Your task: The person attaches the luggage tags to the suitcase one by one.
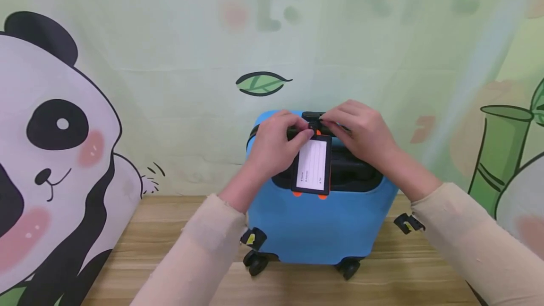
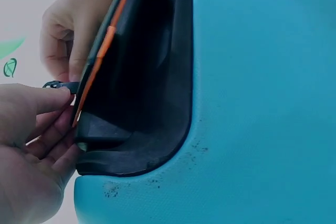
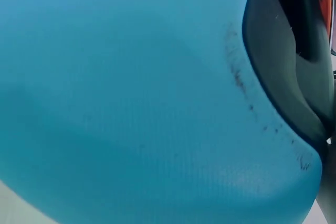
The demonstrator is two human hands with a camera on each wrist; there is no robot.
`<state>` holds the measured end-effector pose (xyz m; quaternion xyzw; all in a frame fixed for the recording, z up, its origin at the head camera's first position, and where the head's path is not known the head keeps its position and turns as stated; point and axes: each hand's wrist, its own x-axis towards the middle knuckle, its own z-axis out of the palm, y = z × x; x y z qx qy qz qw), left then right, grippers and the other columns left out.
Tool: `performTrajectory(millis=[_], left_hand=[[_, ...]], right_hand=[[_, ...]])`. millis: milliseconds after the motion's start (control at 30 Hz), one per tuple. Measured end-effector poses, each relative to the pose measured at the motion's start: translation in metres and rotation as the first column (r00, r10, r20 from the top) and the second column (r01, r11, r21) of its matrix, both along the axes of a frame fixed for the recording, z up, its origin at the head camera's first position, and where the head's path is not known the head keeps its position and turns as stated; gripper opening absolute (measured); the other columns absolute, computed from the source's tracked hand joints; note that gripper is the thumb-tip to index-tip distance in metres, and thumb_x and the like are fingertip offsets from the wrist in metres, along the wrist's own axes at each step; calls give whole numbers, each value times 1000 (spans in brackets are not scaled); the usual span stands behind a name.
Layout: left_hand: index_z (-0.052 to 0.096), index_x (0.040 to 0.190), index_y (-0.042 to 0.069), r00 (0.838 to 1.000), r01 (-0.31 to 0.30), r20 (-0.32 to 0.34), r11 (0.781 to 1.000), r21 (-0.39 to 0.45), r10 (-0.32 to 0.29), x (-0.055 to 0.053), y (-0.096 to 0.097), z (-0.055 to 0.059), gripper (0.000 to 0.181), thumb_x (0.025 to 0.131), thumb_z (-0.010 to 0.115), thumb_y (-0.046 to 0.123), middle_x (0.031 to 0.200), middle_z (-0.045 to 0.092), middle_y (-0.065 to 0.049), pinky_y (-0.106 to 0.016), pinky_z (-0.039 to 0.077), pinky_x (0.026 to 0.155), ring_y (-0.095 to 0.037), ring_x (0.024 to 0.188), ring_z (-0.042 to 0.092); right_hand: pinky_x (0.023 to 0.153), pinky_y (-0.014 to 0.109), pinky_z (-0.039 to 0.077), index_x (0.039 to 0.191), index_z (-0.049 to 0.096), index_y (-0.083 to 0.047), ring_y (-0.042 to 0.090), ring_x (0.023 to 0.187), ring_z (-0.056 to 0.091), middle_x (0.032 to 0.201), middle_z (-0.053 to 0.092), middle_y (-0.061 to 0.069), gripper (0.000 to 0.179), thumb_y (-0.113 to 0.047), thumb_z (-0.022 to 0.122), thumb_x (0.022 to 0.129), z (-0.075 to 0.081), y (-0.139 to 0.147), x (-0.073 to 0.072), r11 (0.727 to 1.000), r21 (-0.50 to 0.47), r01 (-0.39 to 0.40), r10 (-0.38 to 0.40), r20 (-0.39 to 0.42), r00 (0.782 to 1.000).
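Observation:
A blue suitcase stands upright, with a black recessed handle area at its top. Hanging in front of that recess is a luggage tag with a white card, black frame and orange edges; the left wrist view shows it edge-on. My left hand pinches the tag's dark strap between thumb and fingers. From the other side, my right hand pinches the strap too, its fingertips close to the left thumb. Only the suitcase shell, part of the recess and an orange bit of tag show in the right wrist view.
The suitcase's black wheels are on a wood-grain surface. Behind it hangs a pale green backdrop with a printed panda at left and bamboo at right. Dark scuffs mark the shell beside the recess.

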<state>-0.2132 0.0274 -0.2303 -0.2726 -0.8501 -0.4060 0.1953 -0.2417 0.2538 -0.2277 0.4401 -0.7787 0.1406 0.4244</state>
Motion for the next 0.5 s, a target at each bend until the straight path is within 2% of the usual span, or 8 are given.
performTrajectory(millis=[167,500], left_hand=[[78,115,5,999,5,39,1000,-19,-5,0,-2,4,19,104,72,19,111,70,-9,-37,55,88,-25,103,63],[78,115,6,997,36,69,998,-60,-32,-2,-5,9,20,104,73,22,115,71,-7,-37,55,90,-23,104,63]], right_hand=[[81,49,62,107,79,1,33,88,72,99,79,17,26,6,87,83,0,1,-1,999,53,6,-3,-57,998],[81,50,62,105,80,2,34,86,73,97,79,17,23,1,89,83,0,2,-4,995,104,3,10,-121,993]])
